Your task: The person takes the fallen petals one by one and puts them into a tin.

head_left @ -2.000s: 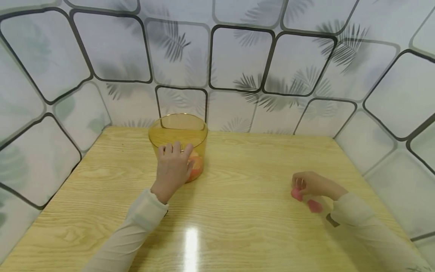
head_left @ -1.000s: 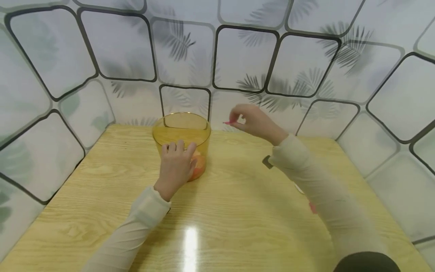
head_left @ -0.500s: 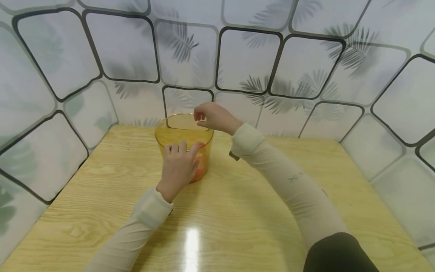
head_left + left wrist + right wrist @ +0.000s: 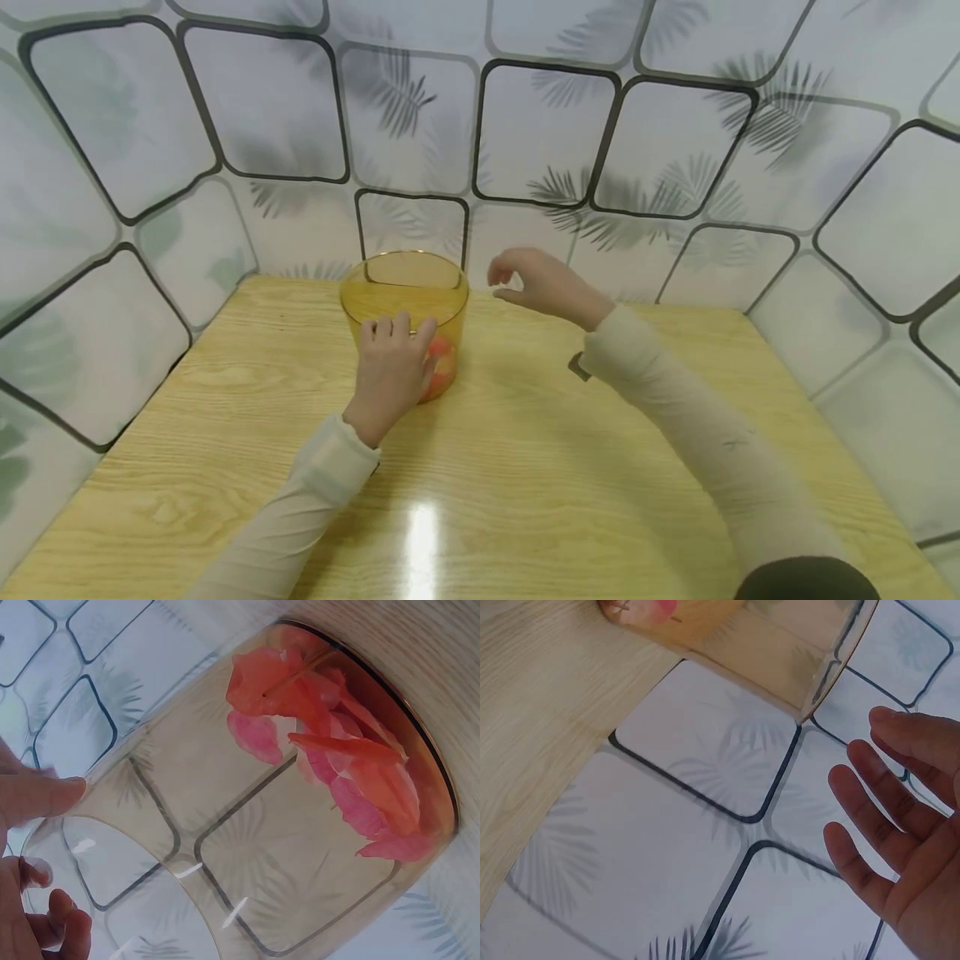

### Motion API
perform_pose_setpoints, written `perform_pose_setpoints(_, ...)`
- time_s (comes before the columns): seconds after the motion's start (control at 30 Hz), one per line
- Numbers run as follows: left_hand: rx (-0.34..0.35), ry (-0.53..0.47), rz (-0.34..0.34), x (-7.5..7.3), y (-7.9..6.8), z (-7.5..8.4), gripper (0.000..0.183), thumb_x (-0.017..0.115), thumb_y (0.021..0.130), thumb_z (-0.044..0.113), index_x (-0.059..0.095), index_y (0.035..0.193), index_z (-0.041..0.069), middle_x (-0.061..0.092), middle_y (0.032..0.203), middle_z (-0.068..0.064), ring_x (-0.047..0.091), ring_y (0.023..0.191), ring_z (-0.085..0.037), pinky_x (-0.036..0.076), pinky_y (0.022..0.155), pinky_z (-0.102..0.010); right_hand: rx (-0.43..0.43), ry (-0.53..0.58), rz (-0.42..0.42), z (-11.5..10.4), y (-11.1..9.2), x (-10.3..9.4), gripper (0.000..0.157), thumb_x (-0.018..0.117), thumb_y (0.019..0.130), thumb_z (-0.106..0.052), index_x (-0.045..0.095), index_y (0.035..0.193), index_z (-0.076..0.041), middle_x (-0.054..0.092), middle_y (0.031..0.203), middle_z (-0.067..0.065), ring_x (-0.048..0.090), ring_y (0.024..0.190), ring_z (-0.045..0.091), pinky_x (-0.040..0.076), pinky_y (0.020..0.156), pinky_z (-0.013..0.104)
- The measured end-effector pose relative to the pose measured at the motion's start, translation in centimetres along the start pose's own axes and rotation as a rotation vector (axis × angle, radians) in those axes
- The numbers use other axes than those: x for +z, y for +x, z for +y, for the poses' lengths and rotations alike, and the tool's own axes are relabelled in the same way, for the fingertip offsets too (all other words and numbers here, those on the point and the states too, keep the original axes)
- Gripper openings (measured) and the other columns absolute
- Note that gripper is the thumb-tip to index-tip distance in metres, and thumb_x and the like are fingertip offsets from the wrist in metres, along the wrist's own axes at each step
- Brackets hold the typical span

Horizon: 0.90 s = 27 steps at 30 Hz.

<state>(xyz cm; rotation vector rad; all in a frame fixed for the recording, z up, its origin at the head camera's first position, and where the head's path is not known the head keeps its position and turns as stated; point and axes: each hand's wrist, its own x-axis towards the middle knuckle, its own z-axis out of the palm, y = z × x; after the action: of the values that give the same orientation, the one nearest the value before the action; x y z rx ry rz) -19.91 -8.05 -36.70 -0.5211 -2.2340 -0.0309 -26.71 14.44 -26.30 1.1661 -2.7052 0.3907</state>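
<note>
A see-through amber container with a wide round mouth stands near the table's back edge. Pink and orange-red flower petals lie heaped at its bottom. My left hand grips the rim on the near side, with the thumb on one face of the wall and the fingers hooked over the other. Right of the container, above the table, my right hand hangs apart from it. In the right wrist view its fingers are spread and loosely bent, with nothing between them.
The wood-grain table reaches forward to a pale wall covering with dark rounded outlines and leaf prints. It also closes in both sides. The right sleeve crosses the table's right half and hides part of it.
My right hand took a pink petal from the table at the right, carried it over the container's mouth and let it go, then drew back right. The left hand stayed on the rim.
</note>
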Motion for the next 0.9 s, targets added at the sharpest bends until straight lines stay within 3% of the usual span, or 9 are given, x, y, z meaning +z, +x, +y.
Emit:
perform_pose_setpoints(0.27,-0.011,-0.01,-0.026,-0.1,-0.2,-0.1,0.043,0.081,0.069,0.031,0.054,0.098,0.012,0.057,0.08,-0.012,0.056,0.072,-0.033,0.041,0.068,-0.042,0.055,-0.026,0.072,3.8,-11.2,-0.6,0.014,0.072,0.077,-0.002,0.064,0.088,-0.002,0.065,0.084,0.008,0.061,0.08,0.022,0.051,0.076,0.041)
perform_pose_setpoints(0.5,-0.008,-0.006,-0.019,-0.2,-0.3,-0.1,0.042,0.081,0.069,0.03,0.053,0.094,0.011,0.056,0.079,-0.012,0.055,0.072,-0.032,0.041,0.069,-0.043,0.197,-0.04,0.019,7.3,-19.7,0.3,0.017,0.073,0.075,0.0,0.064,0.089,-0.006,0.066,0.085,0.003,0.061,0.078,0.019,0.052,0.071,0.041)
perform_pose_setpoints(0.67,-0.002,0.003,-0.009,-0.1,-0.3,0.0,0.043,0.082,0.068,0.03,0.052,0.093,0.011,0.056,0.078,-0.012,0.055,0.071,-0.033,0.04,0.067,-0.041,0.316,-0.01,-0.118,9.3,-23.4,1.9,0.019,0.072,0.077,-0.004,0.064,0.094,0.0,0.068,0.09,0.011,0.063,0.078,0.024,0.052,0.071,0.041)
perform_pose_setpoints(0.9,-0.003,-0.021,0.007,0.2,-0.1,0.3,0.042,0.082,0.068,0.028,0.051,0.09,0.01,0.055,0.077,-0.012,0.056,0.071,-0.033,0.041,0.067,-0.042,0.495,0.147,-0.242,11.5,-25.5,4.4,0.032,0.07,0.077,-0.007,0.06,0.103,0.006,0.064,0.094,0.019,0.062,0.083,0.03,0.053,0.071,0.041)
